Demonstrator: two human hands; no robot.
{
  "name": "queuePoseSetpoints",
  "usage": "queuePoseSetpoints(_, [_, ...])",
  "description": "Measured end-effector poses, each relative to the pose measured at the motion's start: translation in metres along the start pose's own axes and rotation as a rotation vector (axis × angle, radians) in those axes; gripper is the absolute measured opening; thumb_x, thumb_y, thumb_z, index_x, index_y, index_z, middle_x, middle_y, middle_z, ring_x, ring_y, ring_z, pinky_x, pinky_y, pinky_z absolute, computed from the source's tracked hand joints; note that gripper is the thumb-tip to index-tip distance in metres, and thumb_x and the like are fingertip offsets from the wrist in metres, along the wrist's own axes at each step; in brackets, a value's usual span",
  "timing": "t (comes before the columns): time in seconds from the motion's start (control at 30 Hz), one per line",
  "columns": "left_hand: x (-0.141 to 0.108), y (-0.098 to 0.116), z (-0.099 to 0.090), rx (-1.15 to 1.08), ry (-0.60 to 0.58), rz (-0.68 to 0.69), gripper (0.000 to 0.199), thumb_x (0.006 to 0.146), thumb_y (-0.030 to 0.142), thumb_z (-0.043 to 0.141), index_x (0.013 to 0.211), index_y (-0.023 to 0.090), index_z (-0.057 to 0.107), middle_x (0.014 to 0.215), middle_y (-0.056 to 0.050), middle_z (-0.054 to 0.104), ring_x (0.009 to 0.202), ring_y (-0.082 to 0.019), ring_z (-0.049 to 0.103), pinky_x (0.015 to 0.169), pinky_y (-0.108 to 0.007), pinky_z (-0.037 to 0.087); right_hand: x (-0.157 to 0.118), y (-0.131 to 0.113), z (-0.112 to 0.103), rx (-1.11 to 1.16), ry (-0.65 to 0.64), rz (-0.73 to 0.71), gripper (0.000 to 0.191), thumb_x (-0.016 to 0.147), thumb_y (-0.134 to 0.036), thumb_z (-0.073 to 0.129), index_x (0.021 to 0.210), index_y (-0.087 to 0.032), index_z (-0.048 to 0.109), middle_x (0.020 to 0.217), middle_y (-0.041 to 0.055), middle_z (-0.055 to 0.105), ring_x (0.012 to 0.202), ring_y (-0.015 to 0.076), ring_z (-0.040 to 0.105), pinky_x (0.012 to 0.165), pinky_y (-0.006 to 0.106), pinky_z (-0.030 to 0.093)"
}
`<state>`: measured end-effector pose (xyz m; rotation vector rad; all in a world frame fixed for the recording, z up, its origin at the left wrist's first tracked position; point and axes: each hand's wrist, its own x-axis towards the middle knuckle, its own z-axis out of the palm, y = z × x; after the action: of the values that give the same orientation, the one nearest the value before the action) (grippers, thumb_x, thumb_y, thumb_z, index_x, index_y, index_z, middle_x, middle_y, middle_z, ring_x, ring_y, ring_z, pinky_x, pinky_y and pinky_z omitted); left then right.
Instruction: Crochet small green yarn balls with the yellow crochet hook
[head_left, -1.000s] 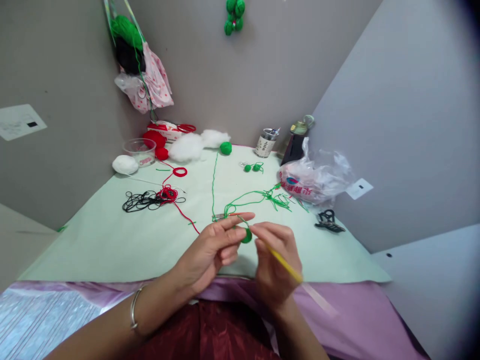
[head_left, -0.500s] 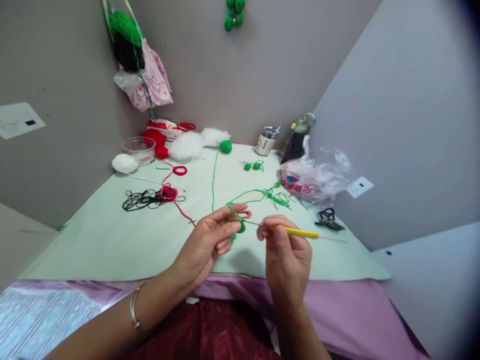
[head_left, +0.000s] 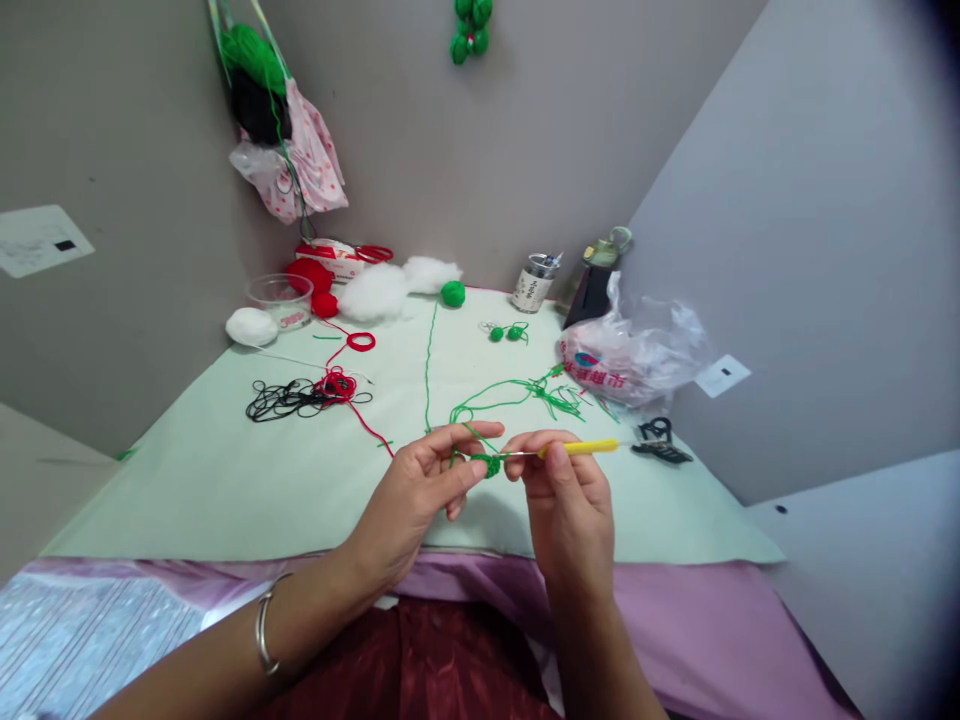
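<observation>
Between the thumb and fingers of my left hand (head_left: 409, 495) is a small green crochet piece (head_left: 490, 466). Green yarn (head_left: 429, 370) runs over the left forefinger, which is stretched out, and a strand trails back across the table. My right hand (head_left: 568, 500) pinches a crochet hook (head_left: 589, 447) by its yellow handle, pen-like. The hook's thin metal shaft points left and its tip meets the edge of the green piece, where loops are too small to make out. Both hands are close together above the table's front part.
Black cord (head_left: 285, 400) and red yarn (head_left: 339, 385) lie tangled at left. White stuffing (head_left: 375, 293), a green yarn ball (head_left: 453, 293) and a pen tin (head_left: 535, 283) stand at the back. Cut green strands (head_left: 555, 398), a plastic bag (head_left: 630, 345) and a black claw clip (head_left: 660, 442) are at right.
My right hand and the hook have shifted slightly left, closer to my left hand. The green piece has turned, and the orange stitch marker seen beside it before is now out of sight.
</observation>
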<state>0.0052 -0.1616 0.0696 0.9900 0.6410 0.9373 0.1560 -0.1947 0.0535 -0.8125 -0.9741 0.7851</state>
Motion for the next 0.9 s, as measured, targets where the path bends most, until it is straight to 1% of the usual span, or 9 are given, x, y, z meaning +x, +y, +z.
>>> queuePoseSetpoints(0.2, [0.0, -0.001, -0.003, 0.021, -0.002, 0.015, 0.029, 0.083, 0.028, 0.081, 0.112, 0.025, 0.083, 0.093, -0.002, 0.066, 0.06, -0.007, 0.039, 0.054, -0.022, 0.033, -0.004, -0.005, -0.005, -0.139, -0.068, -0.066, 0.026, 0.106, -0.028, 0.052, 0.094, -0.023, 0.074, 0.087, 0.0023, 0.071, 0.078, 0.0151, 0.064, 0.075, 0.03, 0.055])
queuePoseSetpoints(0.33, [-0.001, -0.001, -0.006, 0.101, 0.008, 0.068, 0.028, 0.085, 0.03, 0.08, 0.113, 0.025, 0.083, 0.084, -0.001, 0.063, 0.062, -0.009, 0.043, 0.057, -0.024, 0.035, -0.009, -0.009, -0.007, -0.341, -0.099, -0.181, 0.025, 0.107, -0.023, 0.05, 0.1, -0.025, 0.073, 0.093, 0.0018, 0.073, 0.082, 0.0151, 0.066, 0.077, 0.031, 0.055])
queuePoseSetpoints(0.47, [-0.002, -0.001, -0.006, 0.196, 0.036, 0.128, 0.028, 0.087, 0.027, 0.079, 0.115, 0.028, 0.083, 0.082, 0.0, 0.062, 0.064, -0.011, 0.048, 0.063, -0.025, 0.039, -0.013, -0.012, -0.008, -0.543, -0.155, -0.338, 0.024, 0.105, -0.015, 0.048, 0.104, -0.024, 0.071, 0.096, 0.0041, 0.074, 0.085, 0.018, 0.068, 0.076, 0.034, 0.055])
queuePoseSetpoints(0.6, [-0.004, -0.002, -0.001, 0.238, 0.096, 0.208, 0.025, 0.084, 0.024, 0.081, 0.109, 0.026, 0.085, 0.084, -0.001, 0.064, 0.065, -0.011, 0.044, 0.064, -0.025, 0.039, -0.014, -0.004, -0.008, -0.691, -0.214, -0.538, 0.026, 0.103, -0.011, 0.048, 0.114, -0.024, 0.067, 0.096, 0.006, 0.074, 0.088, 0.0207, 0.07, 0.076, 0.037, 0.058])
queuePoseSetpoints(0.67, [-0.004, -0.003, 0.001, 0.162, 0.105, 0.18, 0.03, 0.083, 0.025, 0.084, 0.113, 0.027, 0.084, 0.086, 0.0, 0.065, 0.067, -0.01, 0.045, 0.066, -0.024, 0.041, -0.015, 0.003, -0.008, -0.831, -0.218, -0.692, 0.03, 0.1, -0.01, 0.053, 0.122, -0.026, 0.067, 0.1, 0.0077, 0.076, 0.09, 0.0219, 0.072, 0.074, 0.038, 0.06])
queuePoseSetpoints(0.73, [-0.002, -0.004, 0.002, 0.003, 0.063, 0.057, 0.039, 0.082, 0.028, 0.085, 0.121, 0.028, 0.081, 0.086, 0.0, 0.065, 0.072, -0.011, 0.05, 0.07, -0.023, 0.044, -0.017, 0.009, -0.008, -0.945, -0.179, -0.814, 0.036, 0.098, -0.01, 0.06, 0.127, -0.029, 0.069, 0.107, 0.0089, 0.075, 0.095, 0.023, 0.072, 0.075, 0.038, 0.06])
queuePoseSetpoints(0.8, [0.001, -0.002, 0.0, -0.148, -0.005, -0.105, 0.044, 0.082, 0.031, 0.085, 0.125, 0.026, 0.079, 0.086, -0.001, 0.065, 0.074, -0.011, 0.053, 0.075, -0.024, 0.049, -0.017, 0.01, -0.007, -0.922, -0.131, -0.8, 0.037, 0.097, -0.01, 0.062, 0.126, -0.031, 0.071, 0.11, 0.0083, 0.074, 0.098, 0.023, 0.072, 0.076, 0.038, 0.06])
queuePoseSetpoints(0.87, [0.003, 0.001, -0.003, -0.226, -0.04, -0.198, 0.041, 0.081, 0.03, 0.086, 0.121, 0.023, 0.08, 0.089, -0.002, 0.066, 0.069, -0.008, 0.05, 0.078, -0.025, 0.052, -0.016, 0.007, -0.005, -0.748, -0.088, -0.635, 0.03, 0.1, -0.011, 0.058, 0.118, -0.029, 0.074, 0.102, 0.0062, 0.074, 0.093, 0.0208, 0.07, 0.076, 0.037, 0.058])
queuePoseSetpoints(0.9, [0.004, 0.003, -0.004, -0.241, -0.038, -0.199, 0.04, 0.08, 0.028, 0.086, 0.12, 0.022, 0.081, 0.091, -0.002, 0.066, 0.065, -0.006, 0.047, 0.078, -0.025, 0.053, -0.015, 0.005, -0.004, -0.633, -0.063, -0.525, 0.028, 0.102, -0.012, 0.055, 0.113, -0.028, 0.075, 0.096, 0.0048, 0.073, 0.087, 0.0194, 0.069, 0.075, 0.036, 0.057])
